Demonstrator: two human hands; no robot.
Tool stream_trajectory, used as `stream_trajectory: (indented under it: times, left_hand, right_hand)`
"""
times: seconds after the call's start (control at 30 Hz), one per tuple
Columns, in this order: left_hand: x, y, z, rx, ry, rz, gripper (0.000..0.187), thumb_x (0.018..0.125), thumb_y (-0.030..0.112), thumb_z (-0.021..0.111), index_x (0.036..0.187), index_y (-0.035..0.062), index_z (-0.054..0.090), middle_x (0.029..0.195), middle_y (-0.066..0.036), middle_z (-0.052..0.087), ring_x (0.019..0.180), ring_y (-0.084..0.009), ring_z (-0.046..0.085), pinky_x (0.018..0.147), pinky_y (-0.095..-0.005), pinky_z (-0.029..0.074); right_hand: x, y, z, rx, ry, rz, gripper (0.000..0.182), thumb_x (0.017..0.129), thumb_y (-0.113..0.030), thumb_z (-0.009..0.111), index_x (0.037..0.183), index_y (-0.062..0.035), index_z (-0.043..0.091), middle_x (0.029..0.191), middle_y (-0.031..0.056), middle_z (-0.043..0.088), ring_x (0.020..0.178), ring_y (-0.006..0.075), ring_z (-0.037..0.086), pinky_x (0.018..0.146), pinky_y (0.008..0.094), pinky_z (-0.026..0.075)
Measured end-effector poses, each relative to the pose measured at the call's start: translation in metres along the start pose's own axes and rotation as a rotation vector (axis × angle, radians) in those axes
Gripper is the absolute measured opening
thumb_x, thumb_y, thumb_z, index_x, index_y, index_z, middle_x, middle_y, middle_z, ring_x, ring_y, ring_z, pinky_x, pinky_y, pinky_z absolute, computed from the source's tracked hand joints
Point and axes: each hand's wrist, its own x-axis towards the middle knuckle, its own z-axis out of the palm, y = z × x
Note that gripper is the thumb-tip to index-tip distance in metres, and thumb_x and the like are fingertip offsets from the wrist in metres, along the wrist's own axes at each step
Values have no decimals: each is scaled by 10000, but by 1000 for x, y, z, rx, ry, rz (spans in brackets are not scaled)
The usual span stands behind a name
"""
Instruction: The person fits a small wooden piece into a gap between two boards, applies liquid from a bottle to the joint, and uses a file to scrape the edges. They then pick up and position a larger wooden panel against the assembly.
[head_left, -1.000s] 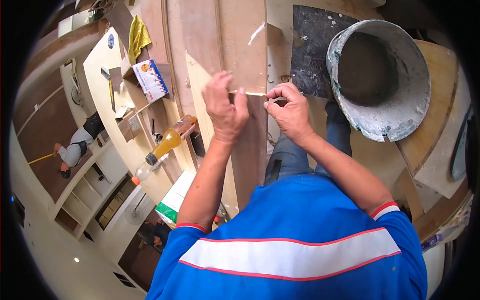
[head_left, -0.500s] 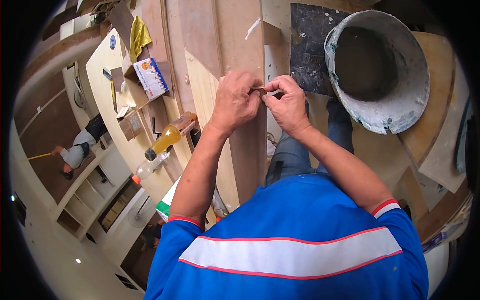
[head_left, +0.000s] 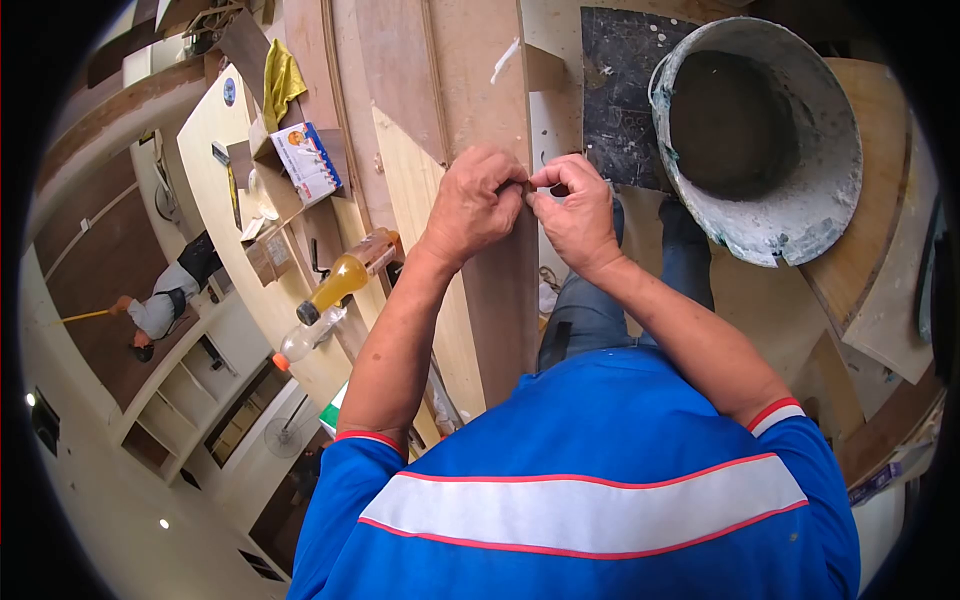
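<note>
Both hands meet at the edge of a wooden board (head_left: 503,300), fingertips close together. My left hand (head_left: 478,205) is closed, thumb against curled fingers. My right hand (head_left: 577,208) pinches with thumb and forefinger right beside it, just past the board's edge. Whatever small thing sits between the fingertips I cannot make out. Under the left forearm lies a pale triangular wood face (head_left: 415,190).
A large plaster-stained bucket (head_left: 835,150) stands at right, near a dark panel (head_left: 620,90). Left on the bench are a bottle of yellow liquid (head_left: 340,280), a printed box (head_left: 307,163) and a yellow cloth (head_left: 283,80). Another person (head_left: 165,300) holds a yellow stick farther off.
The hands stay pinched together at the board's edge, with only slight finger movement. The whole view has shifted a little.
</note>
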Motion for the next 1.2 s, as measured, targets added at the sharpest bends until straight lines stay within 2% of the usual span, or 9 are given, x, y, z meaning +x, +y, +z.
stream_trajectory:
  times: [0.17, 0.4, 0.6, 0.67, 0.77, 0.87, 0.97, 1.07, 1.2]
  left_hand:
    - [5, 6, -3, 1, 2, 55, 133, 762, -58, 664, 861, 28, 641, 881, -108, 657, 864, -310, 644, 768, -391, 524]
    - [13, 10, -10, 15, -136, 14, 149, 735, -71, 626, 850, 22, 637, 851, -120, 634, 837, -322, 626, 762, -399, 514]
    - [5, 5, -7, -18, -93, -53, 192, 736, -81, 637, 901, 14, 652, 891, -118, 653, 889, -306, 652, 814, -378, 529]
    - [3, 6, -9, -61, -82, -85, 211, 737, -87, 646, 921, 16, 659, 913, -115, 664, 922, -295, 664, 844, -368, 535]
    - [4, 6, -8, -112, -26, -114, 182, 730, -35, 652, 901, 28, 659, 900, -132, 662, 897, -341, 647, 794, -420, 532]
    - [8, 3, -8, -107, -92, -98, 191, 723, -34, 643, 901, 34, 652, 886, -125, 654, 893, -343, 643, 806, -424, 530]
    - [11, -1, -9, -41, -140, -37, 196, 711, -25, 645, 897, 35, 647, 883, -124, 651, 896, -341, 642, 822, -421, 528]
    - [12, -3, -13, -29, -203, -76, 230, 723, -66, 633, 936, 22, 625, 950, -98, 663, 923, -284, 651, 859, -371, 527]
    - [12, -8, -13, -56, -222, -76, 232, 728, -61, 639, 944, 26, 630, 951, -97, 665, 923, -283, 651, 860, -372, 526]
  right_hand:
    - [0, 0, -1, 12, -11, 21, 153, 733, 36, 744, 866, -15, 687, 919, 110, 666, 822, 255, 666, 735, 351, 544]
    - [0, 5, -2, -14, -10, -60, 157, 746, 31, 752, 880, -14, 683, 918, 106, 663, 811, 237, 655, 728, 343, 539]
    - [1, 3, -3, 152, -1, 164, 177, 749, -10, 770, 906, -36, 692, 950, 85, 634, 845, 217, 649, 773, 348, 543]
    - [2, 9, -8, 169, -92, 129, 189, 750, -29, 772, 923, -44, 698, 960, 79, 624, 867, 212, 645, 797, 344, 541]
    - [6, 15, -14, 128, -176, 78, 206, 755, -49, 768, 950, -50, 704, 965, 79, 619, 893, 210, 638, 820, 339, 538]
    - [8, 15, -15, 119, -195, 47, 210, 756, -62, 761, 955, -48, 697, 961, 80, 618, 901, 213, 635, 829, 336, 536]
    - [15, 16, -18, 127, -257, 38, 203, 752, -67, 752, 941, -39, 681, 955, 83, 616, 904, 214, 635, 838, 335, 537]
    - [25, 15, -23, 160, -350, 59, 203, 745, -72, 743, 928, -28, 665, 951, 87, 613, 902, 211, 637, 843, 334, 540]
    - [33, 19, -26, 153, -442, 33, 222, 739, -82, 745, 934, -18, 659, 950, 91, 612, 880, 205, 641, 832, 335, 546]
